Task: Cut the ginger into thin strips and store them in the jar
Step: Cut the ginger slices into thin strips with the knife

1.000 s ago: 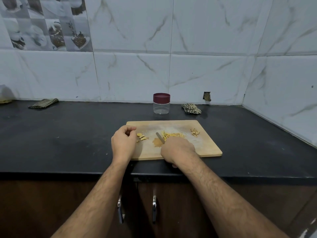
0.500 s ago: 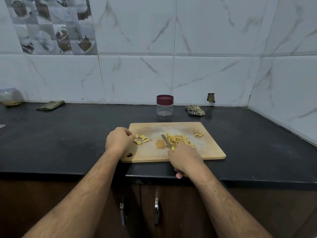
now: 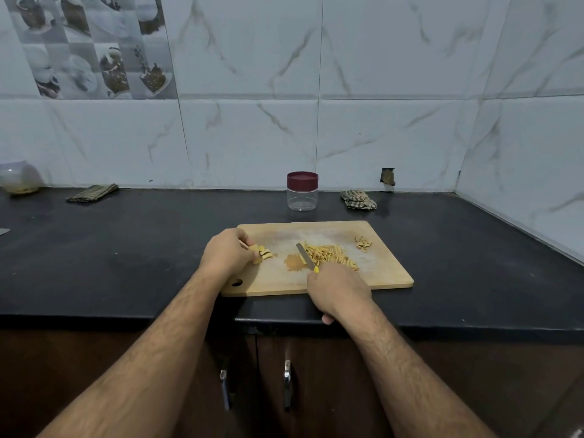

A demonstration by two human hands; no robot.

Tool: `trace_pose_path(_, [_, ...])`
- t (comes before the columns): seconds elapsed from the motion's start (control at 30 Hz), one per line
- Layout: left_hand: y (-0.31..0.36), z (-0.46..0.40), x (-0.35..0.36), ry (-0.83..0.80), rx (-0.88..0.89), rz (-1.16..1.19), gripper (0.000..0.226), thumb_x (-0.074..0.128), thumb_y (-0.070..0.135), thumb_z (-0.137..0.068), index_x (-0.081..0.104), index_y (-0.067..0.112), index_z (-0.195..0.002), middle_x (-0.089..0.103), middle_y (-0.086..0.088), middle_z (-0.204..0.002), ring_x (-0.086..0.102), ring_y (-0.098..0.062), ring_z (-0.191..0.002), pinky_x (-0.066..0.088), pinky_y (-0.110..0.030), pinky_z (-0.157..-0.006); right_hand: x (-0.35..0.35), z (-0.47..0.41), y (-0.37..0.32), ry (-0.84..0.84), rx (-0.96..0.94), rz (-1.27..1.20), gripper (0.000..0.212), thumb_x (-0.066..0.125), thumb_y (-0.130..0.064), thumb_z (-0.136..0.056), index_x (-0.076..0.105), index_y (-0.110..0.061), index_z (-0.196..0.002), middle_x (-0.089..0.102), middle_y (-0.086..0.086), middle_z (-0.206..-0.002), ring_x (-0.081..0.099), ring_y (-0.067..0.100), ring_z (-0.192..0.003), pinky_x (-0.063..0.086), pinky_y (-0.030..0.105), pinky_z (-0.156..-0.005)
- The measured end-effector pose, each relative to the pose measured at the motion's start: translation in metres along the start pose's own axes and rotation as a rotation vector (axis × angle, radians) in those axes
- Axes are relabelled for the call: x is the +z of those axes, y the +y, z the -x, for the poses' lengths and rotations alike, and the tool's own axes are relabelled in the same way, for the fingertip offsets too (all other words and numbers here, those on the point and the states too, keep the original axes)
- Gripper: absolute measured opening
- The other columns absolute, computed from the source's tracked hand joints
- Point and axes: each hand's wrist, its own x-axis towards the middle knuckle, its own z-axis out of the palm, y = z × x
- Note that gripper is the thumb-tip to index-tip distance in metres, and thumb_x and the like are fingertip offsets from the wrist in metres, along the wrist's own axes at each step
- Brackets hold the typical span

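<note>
- Moved since earlier frame: left hand (image 3: 228, 255) now curled onto the ginger slices (image 3: 263, 253) at the cutting board (image 3: 385, 270) left end; before, just short of them.
- Right hand (image 3: 338, 287): wrapped round knife (image 3: 305, 254) handle, mostly hidden; blade points away and left, beside ginger strips (image 3: 331, 256).
- Jar (image 3: 302, 191): lidded, upright on worktop (image 3: 126, 248) behind board.
- Peel scraps (image 3: 363, 243): far right; detail unclear.

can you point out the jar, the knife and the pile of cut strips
jar (image 3: 302, 197): head view, on its clear body below the dark red lid
knife (image 3: 304, 253): head view, on the bare blade ahead of the right hand
pile of cut strips (image 3: 330, 255): head view, on the middle of the heap on the board
</note>
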Motion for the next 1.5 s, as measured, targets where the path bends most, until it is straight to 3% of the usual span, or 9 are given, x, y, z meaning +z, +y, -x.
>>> trace_pose_path(0.17, [0.021, 0.009, 0.013, -0.092, 0.038, 0.22, 0.008, 0.077, 0.022, -0.084, 0.07, 0.022, -0.08, 0.07, 0.006, -0.077, 0.063, -0.013, -0.077, 0.052, -0.031, -0.079, 0.0, 0.003, -0.001, 0.02, 0.003, 0.018, 0.024, 0.035, -0.029, -0.102, 0.055, -0.017, -0.095, 0.066, -0.003, -0.066, 0.054, 0.009, -0.031, 0.032, 0.022, -0.046])
trace_pose_path(0.23, [0.029, 0.013, 0.022, -0.12, 0.026, 0.191, 0.004, 0.076, 0.022, -0.085, 0.073, 0.02, -0.083, 0.069, 0.008, -0.075, 0.061, -0.012, -0.073, 0.051, -0.03, -0.077, 0.0, 0.004, -0.001, 0.034, -0.001, 0.029, 0.024, 0.035, -0.029, -0.102, 0.055, -0.017, -0.093, 0.066, -0.003, -0.065, 0.057, 0.01, -0.035, 0.032, 0.023, -0.046])
trace_pose_path(0.4, [0.036, 0.02, 0.036, -0.025, 0.059, -0.009, 0.01, 0.067, 0.029, -0.09, 0.071, 0.027, -0.082, 0.07, 0.008, -0.09, 0.061, -0.015, -0.087, 0.044, -0.027, -0.069, -0.001, 0.007, -0.003, 0.033, -0.015, 0.049, 0.023, 0.036, -0.026, -0.1, 0.055, -0.017, -0.09, 0.066, -0.002, -0.061, 0.063, 0.014, -0.048, 0.035, 0.026, -0.05])
trace_pose_path(0.6, [0.027, 0.017, 0.031, -0.101, 0.118, -0.009, 0.026, 0.064, 0.027, -0.094, 0.068, 0.023, -0.119, 0.067, 0.004, -0.12, 0.06, -0.016, -0.111, 0.043, -0.025, -0.087, -0.01, 0.016, -0.005, -0.043, -0.041, 0.074, 0.016, 0.038, -0.019, -0.098, 0.053, -0.015, -0.096, 0.065, 0.0, -0.067, 0.063, 0.016, -0.052, 0.037, 0.027, -0.051])
trace_pose_path(0.7, [0.026, 0.018, 0.022, -0.231, 0.193, -0.009, 0.039, 0.068, 0.021, -0.091, 0.064, 0.016, -0.129, 0.068, 0.0, -0.115, 0.061, -0.016, -0.109, 0.045, -0.025, -0.095, -0.015, 0.025, -0.008, -0.064, -0.039, 0.089, 0.011, 0.042, -0.018, -0.099, 0.052, -0.014, -0.098, 0.061, 0.0, -0.078, 0.062, 0.018, -0.051, 0.046, 0.028, -0.053])
trace_pose_path(0.97, [0.022, 0.02, 0.027, -0.209, 0.214, 0.028, 0.032, 0.077, 0.024, -0.081, 0.073, 0.02, -0.112, 0.071, 0.006, -0.087, 0.064, -0.012, -0.09, 0.051, -0.027, -0.086, -0.018, 0.033, -0.017, -0.054, -0.036, 0.261, 0.023, 0.044, -0.019, -0.098, 0.06, -0.015, -0.114, 0.065, 0.003, -0.103, 0.061, 0.022, -0.082, 0.054, 0.034, -0.079])
trace_pose_path(1.13, [0.025, 0.015, 0.028, -0.229, 0.135, 0.042, 0.026, 0.079, 0.024, -0.076, 0.075, 0.023, -0.102, 0.073, 0.005, -0.096, 0.065, -0.013, -0.097, 0.053, -0.033, -0.093, -0.016, 0.029, -0.019, -0.02, -0.048, 0.311, 0.03, 0.044, -0.018, -0.098, 0.059, -0.015, -0.123, 0.063, 0.004, -0.122, 0.06, 0.024, -0.107, 0.044, 0.035, -0.082])
trace_pose_path(1.33, [0.028, 0.012, 0.031, -0.216, 0.121, 0.012, 0.011, 0.08, 0.028, -0.071, 0.071, 0.03, -0.077, 0.07, 0.012, -0.09, 0.065, -0.012, -0.094, 0.055, -0.036, -0.089, -0.012, 0.028, -0.025, -0.01, -0.052, 0.301, 0.026, 0.047, -0.017, -0.096, 0.062, -0.014, -0.117, 0.065, 0.005, -0.115, 0.059, 0.024, -0.1, 0.047, 0.036, -0.082])
trace_pose_path(1.5, [0.03, 0.012, 0.031, -0.215, 0.127, -0.012, 0.011, 0.079, 0.028, -0.07, 0.07, 0.03, -0.074, 0.071, 0.012, -0.089, 0.065, -0.013, -0.092, 0.056, -0.036, -0.087, -0.008, 0.025, -0.027, -0.017, -0.06, 0.312, 0.028, 0.046, -0.018, -0.096, 0.061, -0.013, -0.12, 0.064, 0.005, -0.119, 0.059, 0.025, -0.106, 0.043, 0.037, -0.084])
